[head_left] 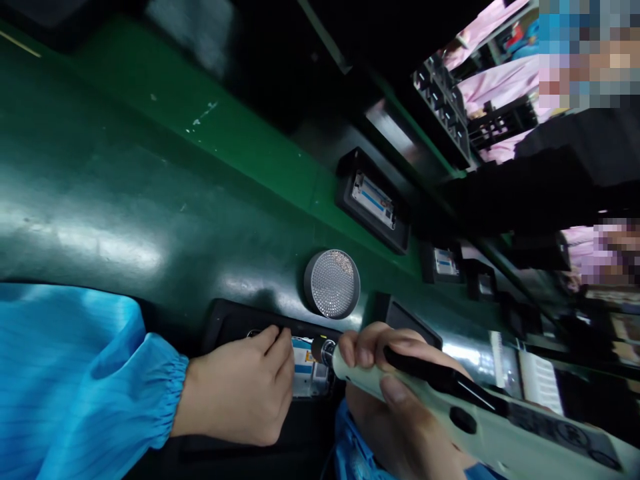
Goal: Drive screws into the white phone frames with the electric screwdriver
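My left hand [245, 390], in a blue sleeve, rests with curled fingers on a black tray [230, 320] at the bottom centre, pressing on the device with a blue-and-white label [303, 363] lying in it. My right hand [395, 393] is wrapped round a pale electric screwdriver [480, 417] with a black lever. Its metal tip [323, 349] points at the device, right beside my left fingers.
A round grey dish of small screws [333, 283] sits on the green conveyor belt [125, 200] just above my hands. More black trays with devices [373, 200] run along the belt to the right. Other people in pink coats [500, 87] work at the far top right.
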{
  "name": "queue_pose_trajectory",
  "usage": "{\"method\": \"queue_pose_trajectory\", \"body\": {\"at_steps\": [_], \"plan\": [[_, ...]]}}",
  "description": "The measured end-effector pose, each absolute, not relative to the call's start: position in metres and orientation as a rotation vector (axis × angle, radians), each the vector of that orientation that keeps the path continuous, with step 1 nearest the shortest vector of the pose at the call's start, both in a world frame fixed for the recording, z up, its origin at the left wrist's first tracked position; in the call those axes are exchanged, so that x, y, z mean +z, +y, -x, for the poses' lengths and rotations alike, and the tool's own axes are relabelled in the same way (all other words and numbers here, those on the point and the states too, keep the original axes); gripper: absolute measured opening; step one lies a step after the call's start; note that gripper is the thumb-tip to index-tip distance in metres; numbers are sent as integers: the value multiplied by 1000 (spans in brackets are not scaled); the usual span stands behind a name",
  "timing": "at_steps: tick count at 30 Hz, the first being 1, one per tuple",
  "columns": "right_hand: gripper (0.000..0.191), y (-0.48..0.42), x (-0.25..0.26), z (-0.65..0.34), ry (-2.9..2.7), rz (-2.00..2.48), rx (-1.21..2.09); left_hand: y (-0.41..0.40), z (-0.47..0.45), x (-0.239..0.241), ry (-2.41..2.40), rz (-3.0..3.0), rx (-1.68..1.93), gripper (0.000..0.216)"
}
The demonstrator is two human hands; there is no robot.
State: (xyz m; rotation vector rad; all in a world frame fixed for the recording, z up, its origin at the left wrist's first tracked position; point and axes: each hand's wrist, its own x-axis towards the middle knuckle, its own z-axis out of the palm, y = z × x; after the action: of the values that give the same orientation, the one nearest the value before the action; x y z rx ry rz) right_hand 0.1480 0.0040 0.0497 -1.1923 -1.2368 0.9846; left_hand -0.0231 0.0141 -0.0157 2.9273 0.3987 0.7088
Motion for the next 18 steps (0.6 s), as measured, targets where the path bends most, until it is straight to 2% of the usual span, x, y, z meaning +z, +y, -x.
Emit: {"method": "queue_pose_trajectory", "body": {"at_steps": [18], "plan": [[24,4,53,-144,-1218,1214,970,14,22,-16,410,-2923,728,26]]}}
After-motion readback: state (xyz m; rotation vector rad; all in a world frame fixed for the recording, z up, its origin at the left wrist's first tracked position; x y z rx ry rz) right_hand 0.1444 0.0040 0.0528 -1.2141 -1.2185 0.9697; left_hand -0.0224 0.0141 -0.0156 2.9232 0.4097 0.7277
